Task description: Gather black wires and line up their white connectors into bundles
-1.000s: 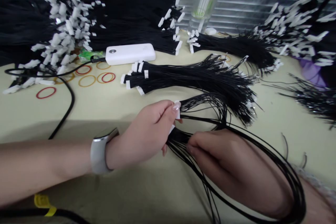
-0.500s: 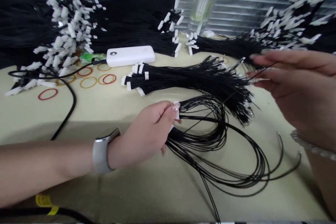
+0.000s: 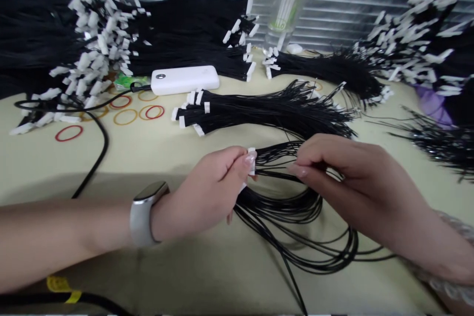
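Pinching above a pale table (image 3: pixel 177 271) (blinds (image 3: pixel 340 10) behind), left fingers (image 3: pixel 240 167) hold connectors (image 3: pixel 252 169), right fingers (image 3: pixel 314 178) wires (image 3: pixel 277 175).

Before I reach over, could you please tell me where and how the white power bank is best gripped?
Probably across its middle, from above: the white power bank lies flat and long, with a black cable at its left end.

White connectors (image 3: pixel 253 167), thin black wires (image 3: pixel 281 202) (many in loops) to their right
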Action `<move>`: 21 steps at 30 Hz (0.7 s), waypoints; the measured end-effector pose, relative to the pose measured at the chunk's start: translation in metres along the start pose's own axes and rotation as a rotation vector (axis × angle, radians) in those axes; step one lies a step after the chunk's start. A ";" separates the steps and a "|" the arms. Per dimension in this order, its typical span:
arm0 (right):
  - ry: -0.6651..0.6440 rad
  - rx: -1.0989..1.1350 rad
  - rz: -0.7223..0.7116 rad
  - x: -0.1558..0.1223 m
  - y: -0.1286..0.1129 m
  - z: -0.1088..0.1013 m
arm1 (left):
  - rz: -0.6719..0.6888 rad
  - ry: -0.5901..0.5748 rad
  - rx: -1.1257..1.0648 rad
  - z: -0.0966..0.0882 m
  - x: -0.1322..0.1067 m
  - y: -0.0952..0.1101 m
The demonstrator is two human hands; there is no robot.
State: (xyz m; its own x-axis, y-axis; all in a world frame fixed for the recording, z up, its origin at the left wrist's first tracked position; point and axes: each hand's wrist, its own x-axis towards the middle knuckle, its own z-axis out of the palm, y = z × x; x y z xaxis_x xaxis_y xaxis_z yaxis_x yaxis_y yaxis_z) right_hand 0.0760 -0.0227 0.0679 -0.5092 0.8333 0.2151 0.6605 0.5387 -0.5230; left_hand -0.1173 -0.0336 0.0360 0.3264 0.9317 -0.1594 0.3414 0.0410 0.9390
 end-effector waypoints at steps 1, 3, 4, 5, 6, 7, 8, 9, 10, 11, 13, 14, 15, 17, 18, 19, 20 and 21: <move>-0.020 0.005 -0.023 0.000 0.001 0.002 | 0.003 0.003 0.006 0.000 0.000 0.000; -0.034 0.020 -0.034 0.000 0.002 0.003 | 0.004 0.005 0.020 0.000 0.000 -0.001; -0.045 0.031 -0.028 0.000 0.002 0.003 | 0.001 0.004 0.023 0.000 0.000 -0.001; -0.058 0.044 -0.013 0.000 0.003 0.001 | -0.004 0.001 0.023 0.000 0.000 -0.001; -0.068 0.060 0.002 0.000 0.003 0.000 | -0.009 -0.001 0.020 0.000 0.000 -0.001; -0.073 0.071 0.025 -0.001 0.002 -0.002 | -0.015 -0.001 0.017 0.000 0.000 -0.001; -0.070 0.080 0.046 -0.001 0.002 -0.004 | -0.021 -0.003 0.015 0.000 0.000 -0.001; -0.070 0.089 0.066 -0.001 0.001 -0.006 | -0.027 -0.001 0.015 0.000 0.000 -0.001; -0.069 0.094 0.082 -0.001 0.001 -0.007 | -0.031 -0.003 0.017 0.000 -0.001 -0.001; -0.070 0.097 0.092 -0.002 0.000 -0.007 | -0.034 -0.002 0.019 -0.001 -0.001 -0.001; -0.072 0.095 0.108 -0.001 -0.001 -0.006 | -0.039 -0.011 0.017 -0.001 -0.001 -0.001; -0.068 0.091 0.111 -0.001 -0.002 -0.006 | -0.039 -0.014 0.014 -0.001 -0.001 -0.001; -0.059 0.084 0.115 -0.001 -0.002 -0.005 | -0.038 -0.017 0.010 -0.001 -0.001 -0.001; -0.035 0.067 0.115 -0.001 -0.003 -0.003 | -0.030 -0.015 0.005 -0.001 0.000 -0.001; -0.023 0.057 0.111 -0.001 -0.003 -0.003 | -0.024 -0.013 0.005 -0.001 0.000 -0.001; -0.016 0.048 0.105 0.000 -0.003 -0.002 | -0.018 -0.011 0.004 -0.001 0.000 -0.001; -0.013 0.040 0.100 0.000 -0.003 -0.002 | -0.015 -0.015 0.003 -0.001 0.000 -0.001; -0.013 0.034 0.095 0.000 -0.003 -0.001 | -0.015 -0.019 0.001 -0.001 0.000 0.000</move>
State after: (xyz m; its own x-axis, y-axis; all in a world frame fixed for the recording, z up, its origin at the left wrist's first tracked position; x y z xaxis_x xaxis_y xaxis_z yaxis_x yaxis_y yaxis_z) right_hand 0.0747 -0.0238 0.0705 -0.4521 0.8788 0.1527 0.6873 0.4523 -0.5683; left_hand -0.1182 -0.0336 0.0358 0.3380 0.9240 -0.1789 0.3468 0.0544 0.9364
